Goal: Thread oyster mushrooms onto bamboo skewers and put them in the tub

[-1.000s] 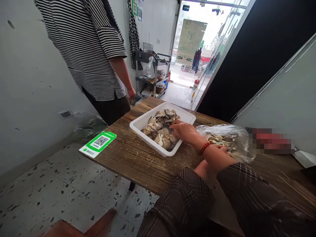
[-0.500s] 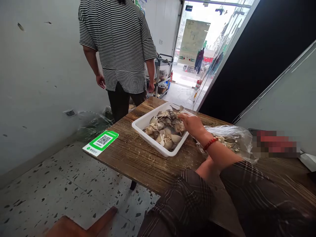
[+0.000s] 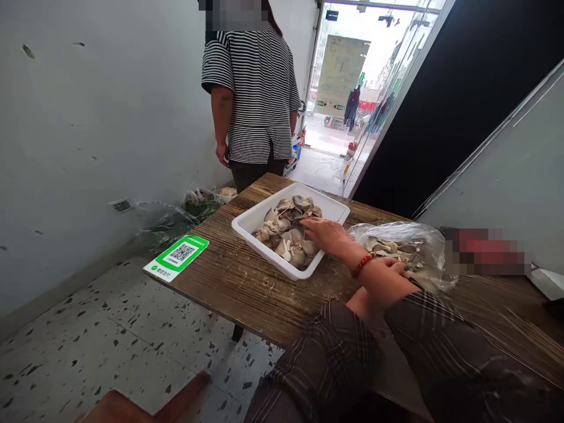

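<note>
My right hand (image 3: 328, 236), with a red beaded bracelet at the wrist, reaches over the near right side of a white plastic tray (image 3: 247, 227). Its fingers are stretched out just above or touching the grey-white oyster mushrooms (image 3: 291, 247) heaped inside; I see nothing gripped in it. My left hand (image 3: 395, 266) passes beneath the right forearm and is mostly hidden. Its curled fingers show at the mouth of a clear plastic bag (image 3: 434, 249), beside more oyster mushrooms (image 3: 408, 249). What those fingers hold cannot be made out.
A green QR-code card (image 3: 178, 257) lies at the left corner of the wooden table (image 3: 238, 288). Beyond the table stands a person in a striped shirt (image 3: 259, 100). Bagged greens (image 3: 200, 205) sit by the wall. A blurred-out red item (image 3: 489, 252) is at the right.
My right hand has come down and slightly nearer over the tray, its fingers now straighter; a mushroom clump raised at the fingertips is gone from there. Left fingers now show by the bag. The person has turned and shifted right.
</note>
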The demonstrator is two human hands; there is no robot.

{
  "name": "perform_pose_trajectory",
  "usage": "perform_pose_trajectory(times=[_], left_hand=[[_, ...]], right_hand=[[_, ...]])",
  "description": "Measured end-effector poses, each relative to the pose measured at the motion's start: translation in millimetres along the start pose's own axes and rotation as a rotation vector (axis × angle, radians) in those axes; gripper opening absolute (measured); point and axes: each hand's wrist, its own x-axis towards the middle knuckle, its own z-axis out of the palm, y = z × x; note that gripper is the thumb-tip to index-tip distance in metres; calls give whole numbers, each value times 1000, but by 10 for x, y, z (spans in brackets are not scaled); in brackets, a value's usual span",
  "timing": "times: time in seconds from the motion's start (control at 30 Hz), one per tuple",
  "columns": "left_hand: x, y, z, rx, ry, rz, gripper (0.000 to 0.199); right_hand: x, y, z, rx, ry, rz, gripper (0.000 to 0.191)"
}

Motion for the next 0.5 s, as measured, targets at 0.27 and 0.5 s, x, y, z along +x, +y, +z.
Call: perform_pose_trajectory(times=[0.27, 0.5], left_hand=[[173, -188, -69, -29, -46, 39, 15], [395, -336, -120, 54, -74, 49, 29]], right_hand=[[89, -47, 35, -60, -33, -1, 31], [108, 45, 85, 76, -46, -72, 37]])
